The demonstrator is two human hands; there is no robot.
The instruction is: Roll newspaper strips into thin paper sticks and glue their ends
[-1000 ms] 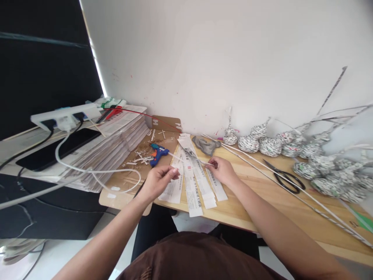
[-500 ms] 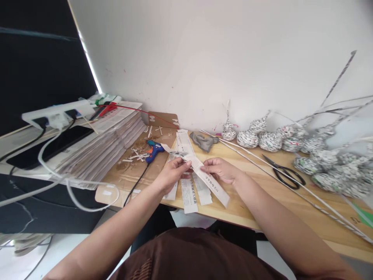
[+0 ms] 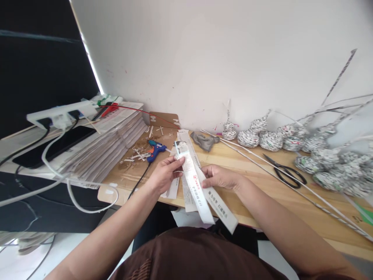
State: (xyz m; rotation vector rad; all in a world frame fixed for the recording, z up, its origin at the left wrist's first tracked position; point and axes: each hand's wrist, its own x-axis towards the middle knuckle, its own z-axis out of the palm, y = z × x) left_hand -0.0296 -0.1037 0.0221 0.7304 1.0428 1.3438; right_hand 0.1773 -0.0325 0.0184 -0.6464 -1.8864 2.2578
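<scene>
My left hand pinches a printed newspaper strip near its upper part; the strip hangs down past the table's front edge. Between the thumb and fingers of my right hand is a second paper strip, partly under the first and slanting down to the right. More flat strips lie on the wooden table beneath and behind my hands. To the left of them, a blue glue gun rests on stained cardboard. A grey cloth lies just behind the strips.
Black scissors and long thin paper rods lie to the right. Several woven paper gourds line the wall. At the left, a folded newspaper stack bears a phone and a power strip; cables hang in front.
The strips in my hands have swung lower and fanned apart, with two now showing separate printed faces. My left hand has shifted slightly left. The view has moved slightly.
</scene>
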